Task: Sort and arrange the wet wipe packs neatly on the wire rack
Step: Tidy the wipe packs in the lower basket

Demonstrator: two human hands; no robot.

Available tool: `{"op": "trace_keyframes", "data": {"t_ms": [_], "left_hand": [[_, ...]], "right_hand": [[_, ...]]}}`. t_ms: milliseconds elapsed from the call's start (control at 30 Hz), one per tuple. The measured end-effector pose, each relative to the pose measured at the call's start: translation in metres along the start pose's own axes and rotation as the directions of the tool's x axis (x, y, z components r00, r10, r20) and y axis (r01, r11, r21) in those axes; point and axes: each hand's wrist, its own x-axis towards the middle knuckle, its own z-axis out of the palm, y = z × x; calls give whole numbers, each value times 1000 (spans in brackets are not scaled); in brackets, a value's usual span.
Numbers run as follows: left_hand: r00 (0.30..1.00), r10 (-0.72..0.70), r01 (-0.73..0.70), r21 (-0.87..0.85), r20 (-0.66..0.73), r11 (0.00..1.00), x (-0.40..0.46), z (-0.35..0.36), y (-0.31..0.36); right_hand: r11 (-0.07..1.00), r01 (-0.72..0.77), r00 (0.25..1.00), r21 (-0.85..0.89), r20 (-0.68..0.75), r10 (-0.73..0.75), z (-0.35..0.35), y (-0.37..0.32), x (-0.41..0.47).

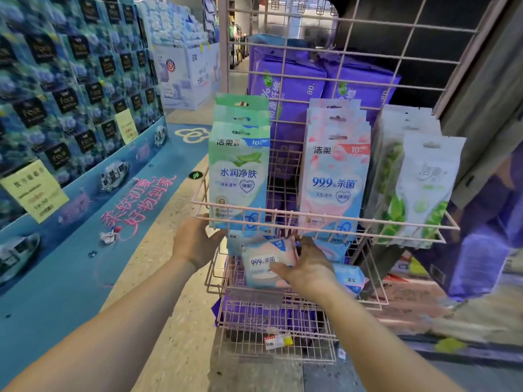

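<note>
A pink wire rack [325,222] holds upright rows of wet wipe packs: green-blue packs [239,176] on the left, pink-blue packs [335,176] in the middle, white-green packs [421,188] on the right. My right hand [307,268] grips a small pink-blue wipe pack [264,264] just below the top basket's front rail. My left hand [195,241] holds the lower left corner of the front green-blue pack, against the rail. More small packs [349,275] lie in the lower basket.
Big purple wipe packs [288,89] stand behind the rack and fill the bottom tier [254,312]. A price tag [278,341] hangs on the lowest basket. A blue display wall of tissue boxes [70,89] runs along the left, and the aisle floor [175,278] lies between.
</note>
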Motion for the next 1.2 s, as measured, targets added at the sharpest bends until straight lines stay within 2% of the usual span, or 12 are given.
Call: {"op": "trace_keyframes", "data": {"t_ms": [133, 200, 300, 400, 500, 567, 667, 767, 867, 967, 1100, 1200], "left_hand": [[991, -60, 69, -72, 119, 995, -17, 2, -5], [973, 61, -87, 110, 220, 990, -25, -1, -9], [896, 142, -342, 449, 420, 826, -36, -2, -13], [907, 155, -349, 493, 391, 797, -46, 8, -13], [950, 249, -305, 397, 186, 866, -49, 17, -4], [942, 289, -324, 233, 173, 917, -49, 26, 15], [911, 167, -169, -27, 376, 985, -62, 46, 62], [848, 82, -85, -20, 523, 996, -71, 73, 96], [836, 114, -207, 116, 537, 972, -78, 90, 114], [848, 78, -175, 138, 524, 975, -79, 95, 117], [866, 46, -145, 162, 498, 976, -82, 93, 112], [870, 58, -152, 153, 490, 977, -81, 90, 107]], "right_hand": [[978, -10, 1000, 210, 28, 4, 29, 1, 15], [971, -43, 999, 233, 37, 35, 41, 2, 20], [988, -84, 995, 128, 71, 76, 50, 3, 28], [999, -43, 995, -7, 89, 43, 52, -1, 27], [987, 162, 987, -11, 18, -162, 38, 8, 7], [961, 265, 954, 78, -167, -249, 15, 27, -1], [999, 35, 952, 32, -305, -24, -30, 71, 24], [985, -152, 977, -79, -163, 137, -57, 108, 55], [995, -40, 997, -88, 70, 46, -61, 113, 72], [992, 41, 965, -117, 260, -9, -63, 103, 78], [999, 35, 951, -29, 309, -24, -72, 106, 72], [935, 32, 982, 354, 165, -96, -82, 117, 67]]}}
